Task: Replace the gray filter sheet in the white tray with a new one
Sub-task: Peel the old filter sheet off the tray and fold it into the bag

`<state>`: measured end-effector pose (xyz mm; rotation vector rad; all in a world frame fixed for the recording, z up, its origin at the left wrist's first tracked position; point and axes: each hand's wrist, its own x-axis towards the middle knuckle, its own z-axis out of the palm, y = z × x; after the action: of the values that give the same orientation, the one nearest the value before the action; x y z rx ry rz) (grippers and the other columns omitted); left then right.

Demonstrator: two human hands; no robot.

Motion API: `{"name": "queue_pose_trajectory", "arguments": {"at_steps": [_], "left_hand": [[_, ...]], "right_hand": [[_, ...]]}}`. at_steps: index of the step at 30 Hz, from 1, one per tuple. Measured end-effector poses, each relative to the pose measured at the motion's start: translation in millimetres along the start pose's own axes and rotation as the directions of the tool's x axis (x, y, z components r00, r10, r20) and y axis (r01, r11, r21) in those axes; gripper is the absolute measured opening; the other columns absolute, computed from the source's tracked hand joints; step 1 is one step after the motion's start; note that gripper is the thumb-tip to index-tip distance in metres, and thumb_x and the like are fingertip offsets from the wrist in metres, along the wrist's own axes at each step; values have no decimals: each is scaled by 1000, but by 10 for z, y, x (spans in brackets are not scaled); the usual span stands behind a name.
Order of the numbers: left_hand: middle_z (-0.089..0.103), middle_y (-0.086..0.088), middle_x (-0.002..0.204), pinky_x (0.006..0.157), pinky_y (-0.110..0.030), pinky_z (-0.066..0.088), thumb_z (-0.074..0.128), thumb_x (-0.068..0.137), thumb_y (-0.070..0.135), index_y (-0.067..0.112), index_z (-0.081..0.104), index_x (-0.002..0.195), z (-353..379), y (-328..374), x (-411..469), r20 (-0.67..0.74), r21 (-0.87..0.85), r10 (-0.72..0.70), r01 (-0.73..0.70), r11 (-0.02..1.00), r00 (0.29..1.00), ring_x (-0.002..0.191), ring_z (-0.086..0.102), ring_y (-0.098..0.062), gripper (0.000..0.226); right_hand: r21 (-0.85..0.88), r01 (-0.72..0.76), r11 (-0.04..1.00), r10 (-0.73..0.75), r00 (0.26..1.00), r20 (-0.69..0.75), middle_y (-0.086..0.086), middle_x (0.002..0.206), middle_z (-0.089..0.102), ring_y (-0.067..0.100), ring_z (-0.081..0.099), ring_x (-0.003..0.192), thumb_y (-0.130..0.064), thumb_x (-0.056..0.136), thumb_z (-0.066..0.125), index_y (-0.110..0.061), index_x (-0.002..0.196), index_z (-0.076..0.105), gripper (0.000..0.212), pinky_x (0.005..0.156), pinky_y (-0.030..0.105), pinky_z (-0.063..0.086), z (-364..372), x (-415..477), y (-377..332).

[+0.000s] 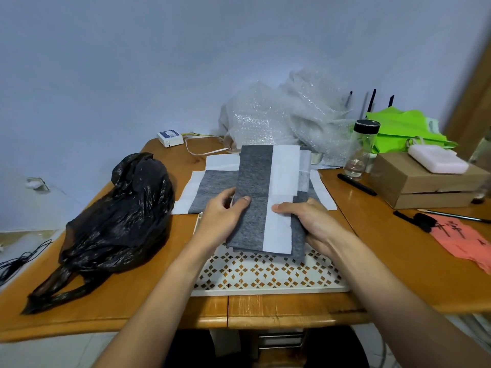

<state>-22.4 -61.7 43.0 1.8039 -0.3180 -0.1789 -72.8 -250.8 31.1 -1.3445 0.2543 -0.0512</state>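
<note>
A folded filter sheet [256,176], gray with a white strip down its right side, is held up over the white perforated tray [265,272]. My left hand [225,216] grips its left edge, thumb on the gray face. My right hand [310,221] pinches its right side, thumb on the white strip. The tray's near half shows a bare lattice with the wood table visible through it. Another gray-and-white filter sheet [210,187] lies flat on the table behind the tray, partly hidden by the held one.
A crumpled black plastic bag [119,216] lies left of the tray. Bubble wrap [287,115] is piled at the back. A glass bottle with a black cap [361,147], a cardboard box [425,181], a black pen [356,184] and pink paper [465,240] sit at right.
</note>
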Motion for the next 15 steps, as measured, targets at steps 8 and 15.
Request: {"name": "queue_pose_trajectory", "arguments": {"at_steps": [8,15], "left_hand": [[76,3,95,80,-36,54,55,98,51,17,73,93,-59,-19,-11,-1,182,-21,21,983,1000,92,71,-19,38],[79,-10,103,99,-44,54,73,91,27,8,74,107,-24,-58,21,126,-304,-171,202,931,977,101,75,-29,26]], "right_hand": [[-99,13,995,-13,1000,-8,9,104,79,27,76,97,-8,79,80,-7,117,69,40,94,47,57,18,-2,-62],[-144,-4,990,4,1000,1,7,107,79,28,75,99,-17,68,85,-9,121,67,57,97,49,56,9,-23,-65]]}}
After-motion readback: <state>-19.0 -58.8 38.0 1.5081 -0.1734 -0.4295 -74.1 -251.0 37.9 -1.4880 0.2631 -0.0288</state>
